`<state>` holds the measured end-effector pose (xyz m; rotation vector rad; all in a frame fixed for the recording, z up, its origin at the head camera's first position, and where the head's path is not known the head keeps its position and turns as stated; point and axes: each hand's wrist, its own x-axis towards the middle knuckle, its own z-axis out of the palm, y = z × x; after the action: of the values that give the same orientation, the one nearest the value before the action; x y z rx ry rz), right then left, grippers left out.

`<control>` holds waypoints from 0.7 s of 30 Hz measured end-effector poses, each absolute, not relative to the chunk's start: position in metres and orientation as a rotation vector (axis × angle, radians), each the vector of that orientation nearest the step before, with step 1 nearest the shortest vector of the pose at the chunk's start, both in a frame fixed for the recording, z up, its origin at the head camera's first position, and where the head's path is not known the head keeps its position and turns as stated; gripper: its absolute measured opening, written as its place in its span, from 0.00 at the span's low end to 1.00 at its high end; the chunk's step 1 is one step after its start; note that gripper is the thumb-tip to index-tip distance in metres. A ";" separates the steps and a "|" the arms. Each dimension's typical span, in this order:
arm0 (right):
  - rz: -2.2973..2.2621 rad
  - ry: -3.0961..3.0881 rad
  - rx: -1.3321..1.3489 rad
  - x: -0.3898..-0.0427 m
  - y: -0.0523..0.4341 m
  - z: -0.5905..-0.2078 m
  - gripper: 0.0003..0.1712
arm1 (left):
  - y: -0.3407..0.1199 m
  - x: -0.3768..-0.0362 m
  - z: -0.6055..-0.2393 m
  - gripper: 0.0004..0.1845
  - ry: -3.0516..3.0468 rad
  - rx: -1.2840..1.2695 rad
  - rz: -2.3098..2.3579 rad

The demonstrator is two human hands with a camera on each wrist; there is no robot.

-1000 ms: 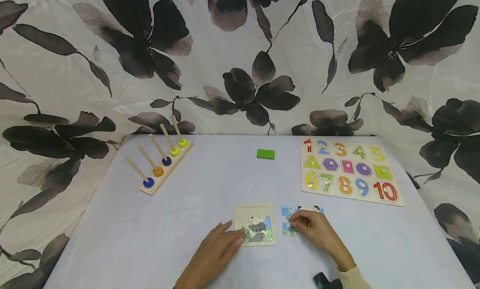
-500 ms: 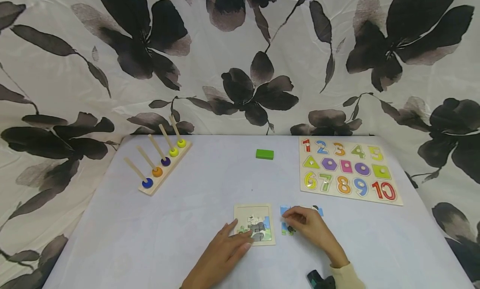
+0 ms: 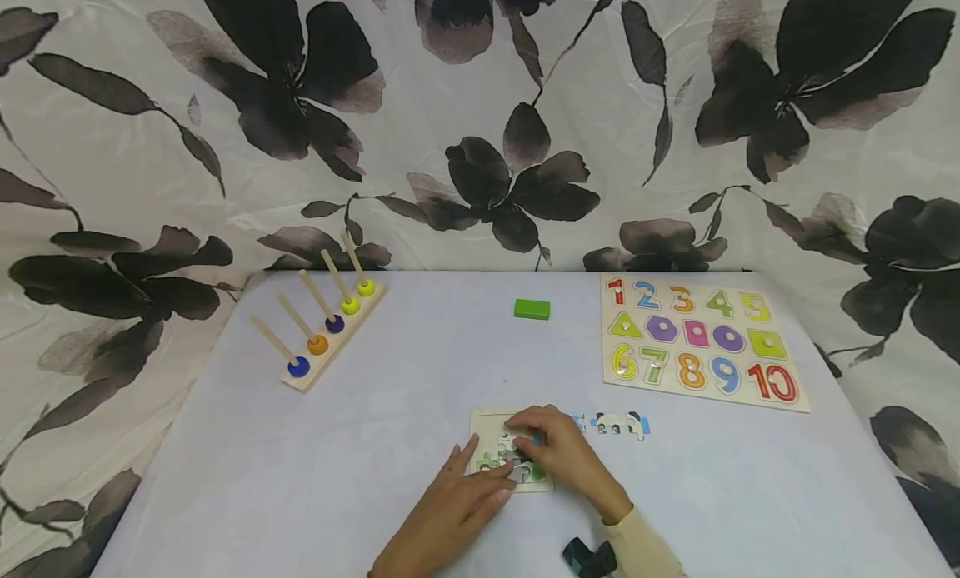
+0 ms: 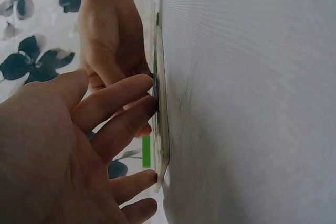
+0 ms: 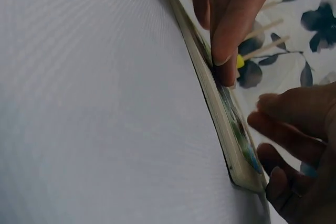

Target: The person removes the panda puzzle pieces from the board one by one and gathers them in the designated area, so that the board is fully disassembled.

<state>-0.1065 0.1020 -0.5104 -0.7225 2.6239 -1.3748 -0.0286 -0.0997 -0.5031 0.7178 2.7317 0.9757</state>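
Observation:
A small square wooden puzzle board (image 3: 483,421), partly filled with a panda picture, lies at the near middle of the table. My left hand (image 3: 459,507) rests its spread fingertips on the board's surface and left side. Above the board's right part, my right hand (image 3: 572,455) has thumb and fingers drawn together in a pinch on a puzzle piece, mostly hidden by the fingers. Loose panda puzzle pieces (image 3: 619,425) lie just right of the board, some covered by the right hand. In the right wrist view the board (image 5: 210,103) appears edge-on between both hands.
A peg stacker (image 3: 333,345) with coloured rings stands at the back left. The green block (image 3: 532,310) lies at the back middle. A number-and-shape board (image 3: 701,342) occupies the back right. Behind the table hangs a floral cloth (image 3: 480,103).
My right hand has moved left from the loose pieces to above the puzzle board. My left fingers have slid slightly right across the board.

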 end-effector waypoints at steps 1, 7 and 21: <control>-1.364 2.643 -0.734 -0.106 0.101 -0.511 0.13 | -0.100 -0.029 -0.503 0.24 2.729 0.718 0.971; -1.307 2.708 -0.761 -0.105 0.102 -0.514 0.13 | -0.099 -0.029 -0.503 0.24 2.734 0.726 0.961; -1.335 2.607 -0.743 -0.110 0.105 -0.513 0.10 | -0.100 -0.028 -0.505 0.23 2.757 0.727 0.995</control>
<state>-0.1100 0.1047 -0.5129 -0.7429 2.6068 -1.3347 -0.0282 -0.0999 -0.5045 0.7269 2.7565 0.9954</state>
